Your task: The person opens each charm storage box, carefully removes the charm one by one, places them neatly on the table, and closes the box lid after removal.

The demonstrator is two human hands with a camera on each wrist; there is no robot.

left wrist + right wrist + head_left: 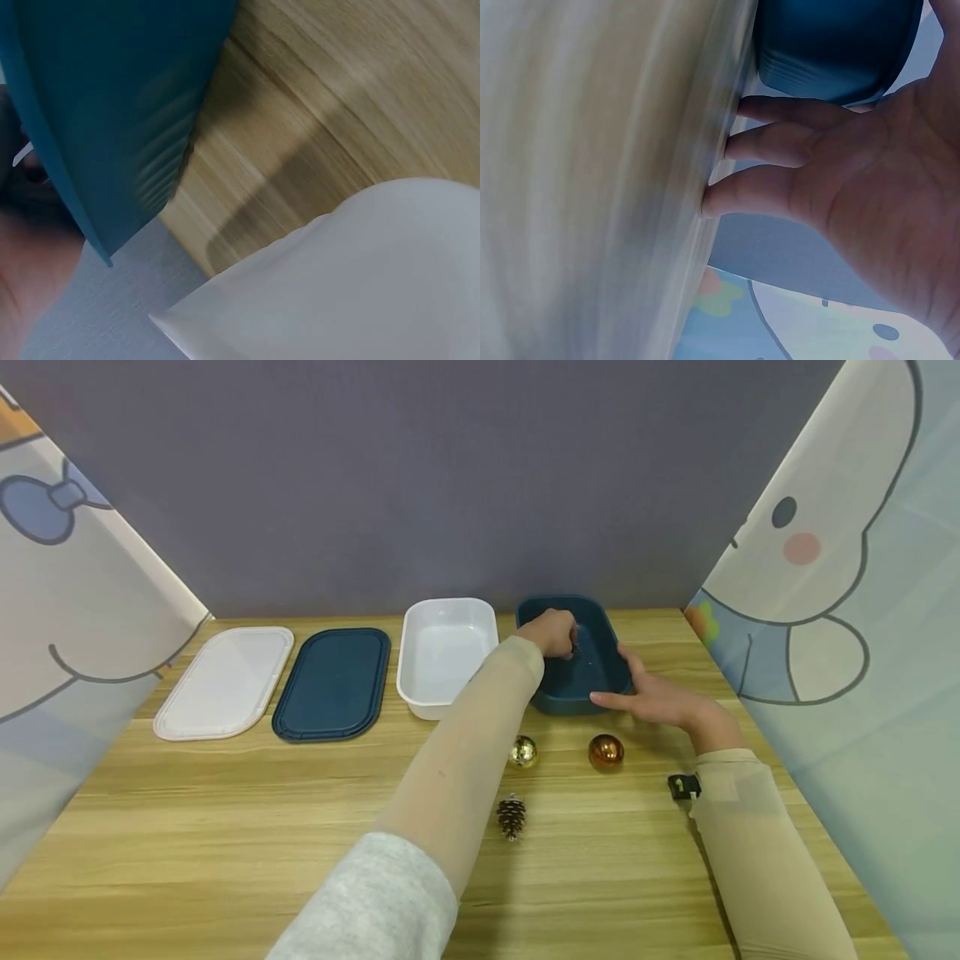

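My left hand (551, 632) reaches over the left rim into the dark blue bin (577, 704), its fingers bent downward. A small dark patch shows at its fingertips; whether it holds something there is unclear. In the left wrist view the hand (34, 270) is partly hidden behind the bin's wall (112, 112). My right hand (660, 697) rests at the bin's near right corner, thumb along the front and other fingers by the right side. In the right wrist view, its fingers (769, 142) are spread and fairly straight, tips down at the tabletop.
A white bin (411, 689) stands left of the blue one. Further left lie a dark blue lid (332, 685) and a white lid (225, 683). Nearer are a gold ball (523, 752), a copper ball (606, 752) and a pine cone (512, 817). A grey wall rises behind.
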